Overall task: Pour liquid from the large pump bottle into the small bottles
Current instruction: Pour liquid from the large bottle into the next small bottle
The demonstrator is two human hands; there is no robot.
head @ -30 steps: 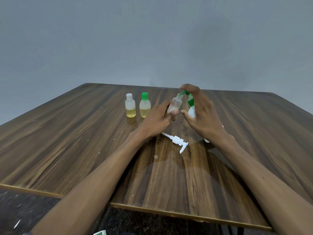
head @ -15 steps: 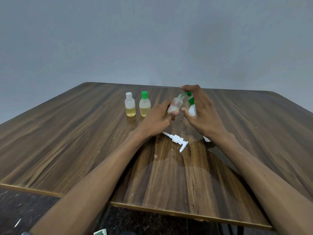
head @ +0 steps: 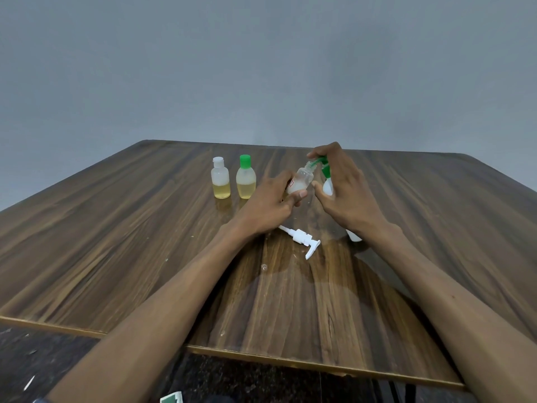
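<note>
My left hand [head: 268, 203] grips a small clear bottle [head: 302, 180], tilted to the right above the table. My right hand [head: 345, 193] curls round the large white bottle [head: 327, 186], which has a green neck. The hand hides most of it, and only its base [head: 354, 237] shows below my wrist. Its green top [head: 319, 162] meets the small bottle's mouth under my index finger. The removed white pump head [head: 302, 239] lies on the table below my hands. Two small capped bottles with yellow liquid stand to the left, one white-capped [head: 220, 181] and one green-capped [head: 246, 180].
The wooden table [head: 116, 242] has its near edge running across the bottom of the view. A dark floor lies below that edge. A grey wall rises behind the table.
Both hands and the two held bottles stay almost still, with the small bottle tilted at the green top throughout.
</note>
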